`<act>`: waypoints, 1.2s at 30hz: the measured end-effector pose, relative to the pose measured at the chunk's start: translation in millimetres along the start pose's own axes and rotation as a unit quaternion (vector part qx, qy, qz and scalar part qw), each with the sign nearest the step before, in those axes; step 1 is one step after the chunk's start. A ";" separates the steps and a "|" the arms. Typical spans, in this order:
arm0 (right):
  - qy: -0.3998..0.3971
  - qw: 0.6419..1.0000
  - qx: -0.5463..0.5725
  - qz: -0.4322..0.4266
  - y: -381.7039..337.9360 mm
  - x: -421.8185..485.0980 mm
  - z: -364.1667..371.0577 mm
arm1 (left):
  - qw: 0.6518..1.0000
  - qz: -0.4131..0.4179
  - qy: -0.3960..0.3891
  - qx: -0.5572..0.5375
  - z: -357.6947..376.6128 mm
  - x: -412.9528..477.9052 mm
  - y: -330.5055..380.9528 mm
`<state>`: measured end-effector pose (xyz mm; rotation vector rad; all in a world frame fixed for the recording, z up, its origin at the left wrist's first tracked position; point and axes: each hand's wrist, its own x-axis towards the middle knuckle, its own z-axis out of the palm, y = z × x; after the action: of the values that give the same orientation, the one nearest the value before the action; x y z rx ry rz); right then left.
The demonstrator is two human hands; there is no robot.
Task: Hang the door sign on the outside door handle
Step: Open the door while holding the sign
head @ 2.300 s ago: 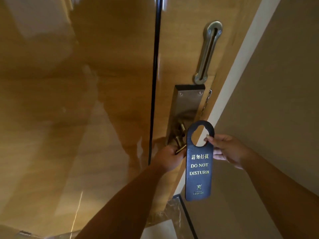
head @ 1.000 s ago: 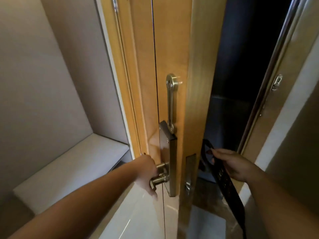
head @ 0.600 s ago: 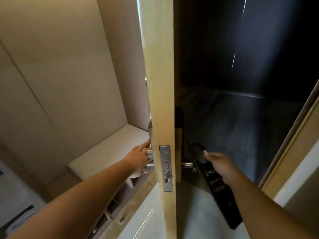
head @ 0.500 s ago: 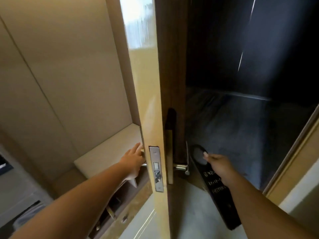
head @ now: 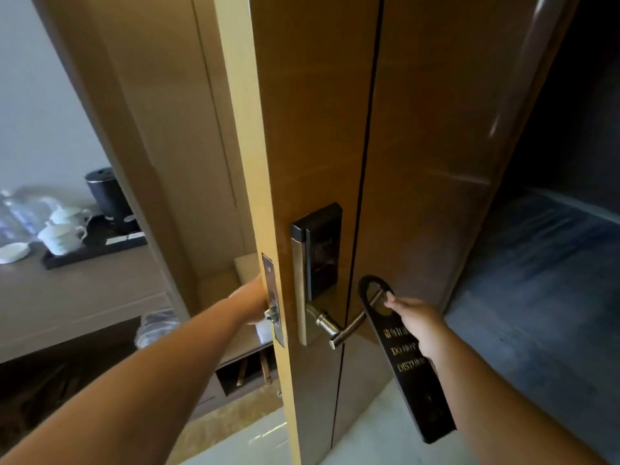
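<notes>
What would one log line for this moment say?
stage: sign nearing handle | left hand: behind door edge | right hand: holding door sign | outside handle: not clearly through hole

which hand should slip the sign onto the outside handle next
Right. The right hand already grips the door sign, its hole beside the outside handle. The left hand is behind the door's edge, holding it open.

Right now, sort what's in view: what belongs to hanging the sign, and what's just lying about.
For the job: door sign in the right hand; outside door handle; left hand behind the door's edge.

Lying about: teacups, black tray, dark kettle, water bottles.
</notes>
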<state>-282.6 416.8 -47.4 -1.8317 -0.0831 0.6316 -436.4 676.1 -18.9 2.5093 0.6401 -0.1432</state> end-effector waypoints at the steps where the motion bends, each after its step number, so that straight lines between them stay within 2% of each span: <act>1: -0.030 0.999 0.007 0.014 -0.4 6.5 4.7 | 1.000 0.009 0.012 0.026 -2.6 -2.1 -4.4; 5: -0.132 0.990 -0.011 0.053 3.4 18.0 22.9 | 0.998 0.002 0.050 0.029 -5.5 -3.6 -18.6; 9: -0.238 0.970 -0.038 0.040 18.3 11.9 40.6 | 0.997 -0.022 0.071 -0.010 -7.5 -4.1 -23.6; 12: -0.275 0.961 -0.017 0.037 22.0 4.6 53.7 | 0.997 -0.040 0.069 0.005 -10.9 -2.4 -28.4; 17: -0.241 0.969 -0.041 -0.024 22.2 -9.0 84.6 | 0.996 -0.060 0.057 0.025 -14.8 -1.8 -31.2; 23: -0.157 0.984 -0.029 -0.084 22.5 -7.2 100.5 | 0.998 -0.022 0.028 0.047 -12.6 1.2 -34.1; 29: -0.103 0.986 -0.088 -0.098 19.9 -0.4 86.5 | 0.995 0.029 0.036 0.083 -2.7 4.1 -39.8; 33: -0.122 0.987 -0.064 -0.083 24.8 -10.4 72.6 | 0.994 0.089 0.023 0.051 1.3 -0.1 -39.1; 36: -0.076 0.996 -0.019 -0.052 31.8 -23.5 55.6 | 0.992 0.111 -0.009 0.057 0.8 -7.5 -36.9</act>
<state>-336.1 445.0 -79.1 -1.8019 -0.2917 0.6982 -460.3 699.9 -35.6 2.6655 0.3492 -0.1235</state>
